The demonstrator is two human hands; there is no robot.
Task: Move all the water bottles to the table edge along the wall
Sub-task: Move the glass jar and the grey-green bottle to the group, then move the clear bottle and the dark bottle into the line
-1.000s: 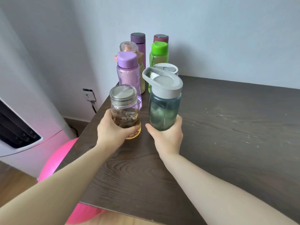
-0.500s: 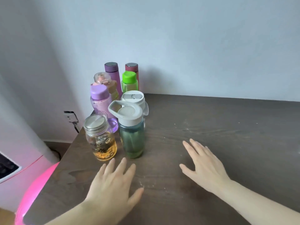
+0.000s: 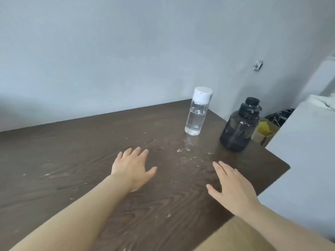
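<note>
A clear bottle with a white cap [image 3: 196, 112] stands upright near the far right corner of the dark wooden table [image 3: 72, 151]. To its right, close to the table's right edge, stands a dark smoky bottle with a black cap [image 3: 239, 128]. My left hand [image 3: 132, 166] hovers open over the middle of the table, short of the clear bottle. Open as well, my right hand [image 3: 233, 187] is in front of the dark bottle, holding nothing. The group of coloured bottles is out of view.
A pale wall [image 3: 126, 51] runs along the table's far edge. A white surface [image 3: 304, 142] stands past the right edge, with a cardboard box holding something yellow [image 3: 265, 130] behind it. Pale flecks [image 3: 184, 154] speckle the wood near the bottles.
Both hands let go of the jar and the green-grey bottle at the left group. The view has swung right to the table's other end, where two other bottles now show.
</note>
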